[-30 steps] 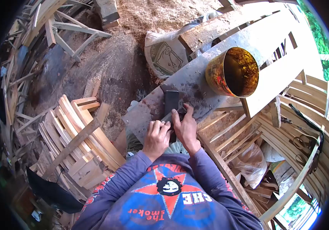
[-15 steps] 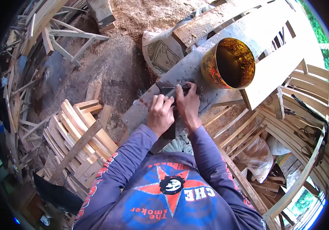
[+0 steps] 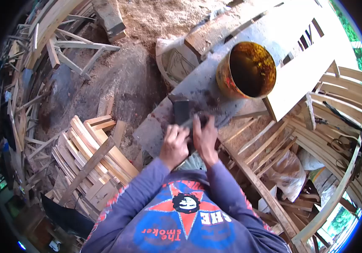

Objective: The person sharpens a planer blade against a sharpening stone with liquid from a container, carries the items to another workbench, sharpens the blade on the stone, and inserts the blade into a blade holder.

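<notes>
My left hand and my right hand are close together near the end of a grey plank. Both are closed on a flat, dark blade, mostly hidden by the fingers and blurred by motion. It lies over a dark, rectangular sharpening stone whose far part shows beyond the hands. The right thumb and forefinger point forward, and the left fingers are curled. Ahead to the right, a yellowish tin bucket with dark liquid stands on the plank.
Cut wood strips are stacked at left. A patterned sack sits beyond the plank, with sawdust on the floor. Wooden frames and a plastic bag are at right. A pale board extends past the bucket.
Both hands have drawn back toward my body with the blade, uncovering more of the sharpening stone. The bucket stays on the plank.
</notes>
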Demonstrator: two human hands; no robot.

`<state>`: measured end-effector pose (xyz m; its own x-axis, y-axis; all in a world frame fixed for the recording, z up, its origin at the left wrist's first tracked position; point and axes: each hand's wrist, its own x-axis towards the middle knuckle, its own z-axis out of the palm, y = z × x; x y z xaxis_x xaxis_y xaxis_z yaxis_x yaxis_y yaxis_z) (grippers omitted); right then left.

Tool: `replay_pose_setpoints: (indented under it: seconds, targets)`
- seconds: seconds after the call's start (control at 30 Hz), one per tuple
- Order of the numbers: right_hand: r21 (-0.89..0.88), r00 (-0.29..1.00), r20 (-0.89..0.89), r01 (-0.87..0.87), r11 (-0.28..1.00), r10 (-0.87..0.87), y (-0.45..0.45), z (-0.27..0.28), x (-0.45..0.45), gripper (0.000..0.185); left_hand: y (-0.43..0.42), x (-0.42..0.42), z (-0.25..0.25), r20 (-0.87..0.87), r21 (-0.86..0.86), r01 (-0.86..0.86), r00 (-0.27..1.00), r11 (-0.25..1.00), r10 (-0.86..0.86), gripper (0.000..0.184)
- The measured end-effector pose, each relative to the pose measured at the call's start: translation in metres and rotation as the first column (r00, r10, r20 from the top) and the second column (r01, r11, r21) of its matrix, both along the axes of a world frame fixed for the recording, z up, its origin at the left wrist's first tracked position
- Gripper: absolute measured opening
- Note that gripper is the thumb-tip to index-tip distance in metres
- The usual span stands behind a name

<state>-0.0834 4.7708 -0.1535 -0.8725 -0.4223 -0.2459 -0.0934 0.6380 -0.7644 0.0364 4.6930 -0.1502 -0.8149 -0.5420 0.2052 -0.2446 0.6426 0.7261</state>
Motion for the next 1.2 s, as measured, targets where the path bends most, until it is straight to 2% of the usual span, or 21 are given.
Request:
replay_pose_setpoints:
  seconds: [0.17,0.2,0.23,0.43,0.5,0.57,0.6,0.63,0.67,0.7,0.73,0.8,0.83,0.87,0.9,0.93,0.97,1.03,1.1,1.17,1.2]
  targets:
    - [0.065,0.999,-0.022,0.028,0.998,-0.027,-0.034,0.014,-0.036,0.054,-0.036,-0.041,0.01,0.028,-0.075,0.02,0.999,0.997,-0.018,0.023]
    - [-0.008,0.995,-0.087,0.052,0.999,-0.053,-0.019,0.005,-0.021,0.053,-0.029,-0.031,0.007,0.035,-0.045,0.015,0.999,0.999,-0.013,0.024]
    - [-0.002,0.997,0.072,0.036,0.999,-0.036,-0.004,0.006,-0.01,0.052,-0.012,-0.012,0.006,0.054,-0.002,0.015,0.998,1.0,-0.015,0.024]
    - [-0.031,0.998,-0.004,0.065,0.997,-0.065,-0.037,-0.007,-0.039,0.047,-0.036,-0.05,0.008,0.036,-0.074,-0.005,0.999,0.997,0.007,0.022]
    - [-0.166,0.997,-0.037,0.056,0.985,-0.063,-0.046,-0.005,-0.055,0.048,-0.047,-0.057,0.015,0.033,-0.038,-0.006,0.999,0.999,0.008,0.028]
    - [-0.152,0.995,0.075,0.083,0.985,-0.072,-0.038,0.017,-0.046,0.044,-0.049,-0.044,0.039,-0.051,-0.023,-0.025,0.998,0.999,0.024,0.029]
    - [-0.34,0.983,0.17,0.129,0.931,-0.074,-0.029,0.016,-0.038,0.038,-0.046,-0.03,0.055,-0.118,0.005,-0.022,0.993,1.0,0.023,0.031]
    - [-0.509,0.963,0.261,0.191,0.839,-0.061,-0.019,0.016,-0.029,0.033,-0.045,-0.015,0.072,-0.126,-0.054,-0.063,0.99,0.997,0.056,0.046]
    - [-0.561,0.849,0.528,0.357,0.747,-0.009,-0.013,0.046,-0.022,0.025,-0.041,0.002,0.074,-0.213,-0.003,-0.134,0.968,0.991,0.13,0.057]
    - [-0.54,0.816,0.577,0.353,0.764,0.03,-0.004,0.055,-0.019,0.024,-0.039,0.016,0.076,-0.3,0.05,-0.203,0.931,0.978,0.208,0.07]
    - [-0.547,0.687,0.719,0.469,0.694,0.102,0.002,0.062,-0.016,0.025,-0.034,0.026,0.082,-0.311,0.044,-0.21,0.926,0.977,0.213,0.07]
    - [-0.462,0.432,0.875,0.609,0.644,0.219,0.004,0.087,-0.008,0.031,-0.026,0.041,0.098,-0.142,0.406,-0.208,0.947,0.89,0.286,0.092]
    - [-0.52,0.223,0.844,0.561,0.644,0.487,0.018,0.079,-0.011,0.039,-0.026,0.041,0.102,-0.156,0.399,-0.219,0.941,0.89,0.301,0.092]
    - [-0.457,-0.017,0.79,0.65,0.608,0.612,0.019,0.083,-0.006,0.044,-0.025,0.04,0.105,-0.146,0.455,-0.153,0.959,0.877,0.243,0.095]
    - [-0.363,-0.244,0.666,0.72,0.592,0.705,0.02,0.085,-0.001,0.049,-0.024,0.037,0.11,-0.138,0.513,-0.086,0.974,0.854,0.181,0.098]
    - [-0.249,-0.372,0.644,0.724,0.643,0.668,0.021,0.097,0.005,0.055,-0.026,0.035,0.119,-0.157,0.486,-0.042,0.978,0.873,0.135,0.098]
    - [-0.225,-0.467,0.533,0.726,0.649,0.706,0.025,0.095,0.012,0.059,-0.028,0.033,0.126,-0.163,0.486,-0.05,0.976,0.872,0.146,0.098]
    - [-0.139,-0.586,0.452,0.698,0.702,0.672,0.033,0.101,0.021,0.062,-0.032,0.033,0.136,-0.161,0.454,0.093,0.987,0.886,-0.021,0.096]
    - [-0.128,-0.622,0.403,0.689,0.714,0.672,0.039,0.108,0.026,0.062,-0.029,0.027,0.16,-0.229,0.449,0.162,0.971,0.879,-0.062,0.092]
    - [-0.115,-0.649,0.353,0.685,0.72,0.674,0.048,0.11,0.031,0.063,-0.022,0.022,0.18,-0.109,0.801,0.107,0.994,0.589,-0.032,0.091]
    - [-0.116,-0.655,0.324,0.689,0.716,0.683,0.053,0.11,0.034,0.06,-0.018,0.017,0.178,-0.158,0.802,0.143,0.987,0.58,-0.024,0.09]
